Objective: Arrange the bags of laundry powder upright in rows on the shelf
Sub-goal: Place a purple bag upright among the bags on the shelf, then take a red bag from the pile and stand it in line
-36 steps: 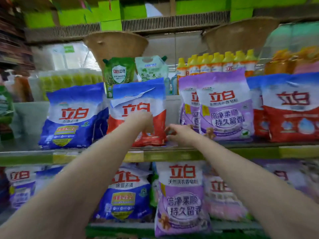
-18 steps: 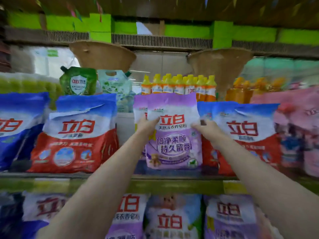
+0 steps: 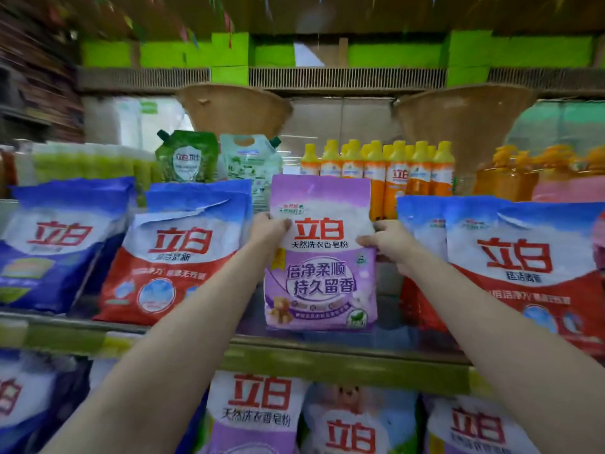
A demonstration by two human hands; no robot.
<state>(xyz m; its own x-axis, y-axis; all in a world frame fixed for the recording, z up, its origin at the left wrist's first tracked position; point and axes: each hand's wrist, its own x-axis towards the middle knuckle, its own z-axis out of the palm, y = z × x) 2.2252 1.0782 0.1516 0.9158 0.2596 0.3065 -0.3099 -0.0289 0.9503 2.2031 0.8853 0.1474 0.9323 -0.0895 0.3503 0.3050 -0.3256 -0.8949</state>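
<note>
A purple bag of laundry powder (image 3: pixel 322 276) stands upright at the front of the middle shelf (image 3: pixel 327 353). My left hand (image 3: pixel 266 229) grips its upper left edge, and my right hand (image 3: pixel 388 242) grips its upper right edge. To its left stands a red-and-blue bag (image 3: pixel 173 257), and further left a blue bag (image 3: pixel 55 247). Right of it stand two more red-and-blue bags (image 3: pixel 523 270), close together. Gaps lie on both sides of the purple bag.
Orange bottles with yellow caps (image 3: pixel 393 172) and green refill pouches (image 3: pixel 186 157) stand behind the bags. Two woven baskets (image 3: pixel 235 109) hang above. The lower shelf holds more purple, blue and red bags (image 3: pixel 258 411).
The view shifted right, from the red-and-blue bag to the purple one. Both hands left that bag and took hold of the purple bag's upper edges, which now stands alone near the shelf front.
</note>
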